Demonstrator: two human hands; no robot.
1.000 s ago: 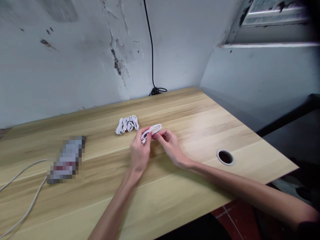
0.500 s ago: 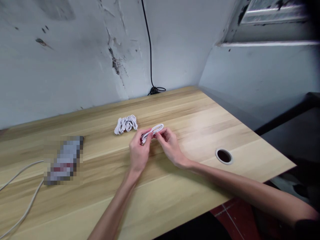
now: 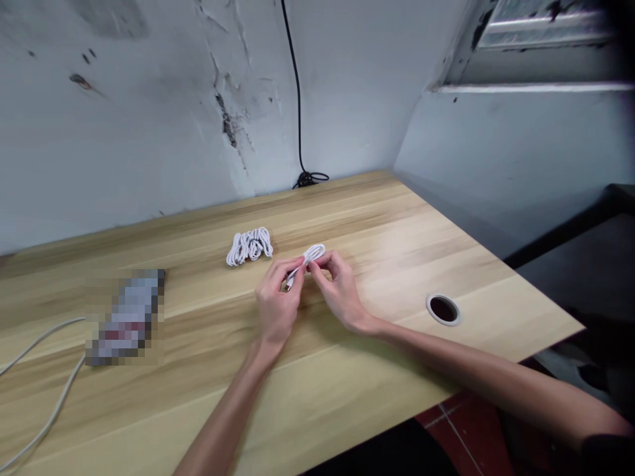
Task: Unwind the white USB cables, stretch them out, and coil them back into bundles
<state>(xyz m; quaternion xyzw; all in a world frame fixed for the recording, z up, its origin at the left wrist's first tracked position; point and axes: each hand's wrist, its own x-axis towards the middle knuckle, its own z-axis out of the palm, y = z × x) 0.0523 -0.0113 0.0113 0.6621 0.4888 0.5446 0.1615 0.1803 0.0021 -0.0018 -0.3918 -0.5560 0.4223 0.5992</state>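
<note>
A small white cable (image 3: 312, 253), folded into a short loop, is held just above the wooden desk (image 3: 377, 238) by both hands. My left hand (image 3: 276, 305) pinches its near end, where a plug tip pokes out below the fingers. My right hand (image 3: 338, 291) pinches the loop from the right side. A second white cable bundle (image 3: 249, 245) lies coiled on the desk a little behind and left of my hands, untouched.
A blurred flat object (image 3: 126, 315) lies at the left with a pale cord (image 3: 47, 370) running off the desk's left edge. A round cable hole (image 3: 443, 309) sits at the right. A black cord (image 3: 299, 119) hangs down the wall to the desk's back edge.
The loop has become shorter and tighter between my fingers, and its far end has shifted slightly right. My hands stay in the same spot.
</note>
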